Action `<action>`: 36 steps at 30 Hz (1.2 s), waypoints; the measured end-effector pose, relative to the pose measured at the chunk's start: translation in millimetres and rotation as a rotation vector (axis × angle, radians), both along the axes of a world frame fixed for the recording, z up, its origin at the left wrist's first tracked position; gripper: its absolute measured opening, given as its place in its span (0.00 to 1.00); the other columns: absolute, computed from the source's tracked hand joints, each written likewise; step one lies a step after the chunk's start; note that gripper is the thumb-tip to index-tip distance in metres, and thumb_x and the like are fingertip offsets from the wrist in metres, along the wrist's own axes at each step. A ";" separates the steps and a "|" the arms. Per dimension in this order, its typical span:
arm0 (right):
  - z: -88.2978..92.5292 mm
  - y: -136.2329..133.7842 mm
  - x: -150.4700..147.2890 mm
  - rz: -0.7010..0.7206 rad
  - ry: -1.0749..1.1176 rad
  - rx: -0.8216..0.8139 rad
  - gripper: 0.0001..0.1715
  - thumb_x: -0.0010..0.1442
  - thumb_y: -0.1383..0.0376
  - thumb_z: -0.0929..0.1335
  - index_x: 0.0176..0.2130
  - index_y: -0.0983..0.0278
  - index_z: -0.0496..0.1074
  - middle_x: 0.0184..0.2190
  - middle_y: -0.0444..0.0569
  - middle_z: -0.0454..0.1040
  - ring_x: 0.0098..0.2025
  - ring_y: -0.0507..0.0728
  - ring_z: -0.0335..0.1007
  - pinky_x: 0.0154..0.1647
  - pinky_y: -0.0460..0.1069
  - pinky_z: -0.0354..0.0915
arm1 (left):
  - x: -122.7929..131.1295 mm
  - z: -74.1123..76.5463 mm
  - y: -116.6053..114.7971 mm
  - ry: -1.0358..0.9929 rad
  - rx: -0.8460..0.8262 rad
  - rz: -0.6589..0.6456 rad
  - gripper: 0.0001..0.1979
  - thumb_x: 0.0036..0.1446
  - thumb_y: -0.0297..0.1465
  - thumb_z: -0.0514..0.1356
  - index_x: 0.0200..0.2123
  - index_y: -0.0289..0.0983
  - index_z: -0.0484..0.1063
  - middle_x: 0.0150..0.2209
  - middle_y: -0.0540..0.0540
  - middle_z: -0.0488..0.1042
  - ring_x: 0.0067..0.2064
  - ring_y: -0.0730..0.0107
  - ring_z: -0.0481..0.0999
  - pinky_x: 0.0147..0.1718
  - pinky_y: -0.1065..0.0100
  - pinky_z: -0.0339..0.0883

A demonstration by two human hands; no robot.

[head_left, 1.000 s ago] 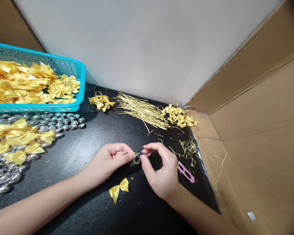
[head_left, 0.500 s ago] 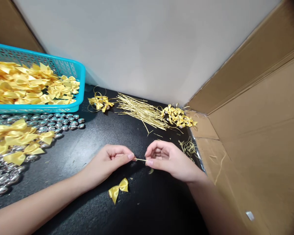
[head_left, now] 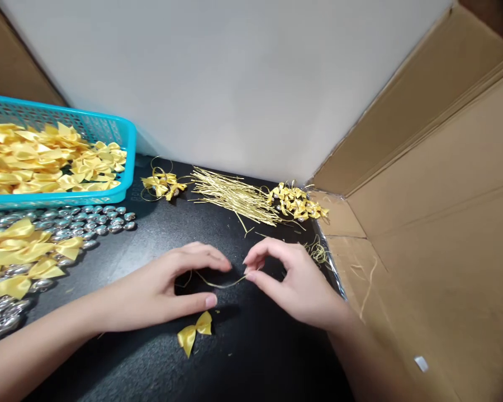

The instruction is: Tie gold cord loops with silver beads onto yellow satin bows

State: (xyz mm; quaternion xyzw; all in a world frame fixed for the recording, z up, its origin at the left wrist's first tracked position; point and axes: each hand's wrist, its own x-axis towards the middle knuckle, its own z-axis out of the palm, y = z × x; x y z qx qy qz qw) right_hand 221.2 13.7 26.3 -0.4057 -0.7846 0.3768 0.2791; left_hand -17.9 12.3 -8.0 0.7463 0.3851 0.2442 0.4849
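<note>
So the gold cord [head_left: 218,285] is lying in a slack curve on the black bench [head_left: 251,357], right in the middle between both hands. The right hand [head_left: 302,285] has 1 end of it pinched between thumb and forefinger tips, other fingers curled loosely. The left hand [head_left: 159,287] is arched over the other end with its fingers spread and the thumb well apart from them, so it's relaxed and not gripping anything; the cord just runs under it. At 6 o'clock from the cord, just beside the left thumb, sits 1 little yellow bow [head_left: 194,331] flat on the bench. Up at 12 o'clock there's a bundle of straight gold cords [head_left: 230,195], with a small pile of finished bows [head_left: 295,202] touching its right end and a few looped bows [head_left: 161,183] near its left end. Some gold thread scraps [head_left: 318,251] lie at 2 o'clock, just beyond the right hand by the bench edge. Over at 9 to 10 o'clock is a spread of silver beads [head_left: 92,218] with loose yellow bows [head_left: 25,251] on top, and behind those a blue basket [head_left: 128,151] full of more bows. A cardboard box [head_left: 436,223] fills the whole 3 o'clock side.
</note>
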 end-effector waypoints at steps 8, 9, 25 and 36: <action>-2.8 -7.9 -8.3 0.058 -0.054 0.258 0.07 0.60 0.73 0.69 0.34 0.60 0.71 0.32 0.43 0.77 0.36 0.54 0.70 0.42 0.51 0.64 | 25.3 -7.8 -13.5 -0.158 -0.389 0.131 0.13 0.58 0.39 0.62 0.27 0.39 0.80 0.25 0.49 0.78 0.28 0.69 0.73 0.29 0.71 0.65; -3.4 -7.8 -8.5 0.047 -0.053 0.254 0.08 0.60 0.73 0.69 0.34 0.60 0.71 0.32 0.43 0.77 0.36 0.54 0.70 0.42 0.51 0.64 | 26.5 -10.5 -14.6 -0.176 -0.427 0.150 0.14 0.57 0.39 0.63 0.24 0.38 0.79 0.23 0.49 0.76 0.26 0.71 0.70 0.27 0.72 0.62; -23.4 -16.9 -20.2 0.022 -0.082 0.409 0.10 0.61 0.76 0.65 0.32 0.62 0.64 0.29 0.44 0.73 0.34 0.54 0.64 0.40 0.50 0.58 | 25.1 -28.4 -14.0 -0.279 -0.260 0.356 0.11 0.54 0.39 0.66 0.25 0.39 0.82 0.23 0.50 0.73 0.27 0.72 0.67 0.27 0.72 0.59; -25.6 -7.7 -20.2 -0.105 0.064 0.204 0.09 0.57 0.73 0.71 0.36 0.61 0.70 0.35 0.44 0.75 0.41 0.55 0.68 0.44 0.51 0.62 | 23.1 -30.0 -15.6 -0.212 -0.016 0.276 0.09 0.56 0.32 0.62 0.26 0.39 0.79 0.24 0.51 0.73 0.26 0.71 0.70 0.26 0.73 0.62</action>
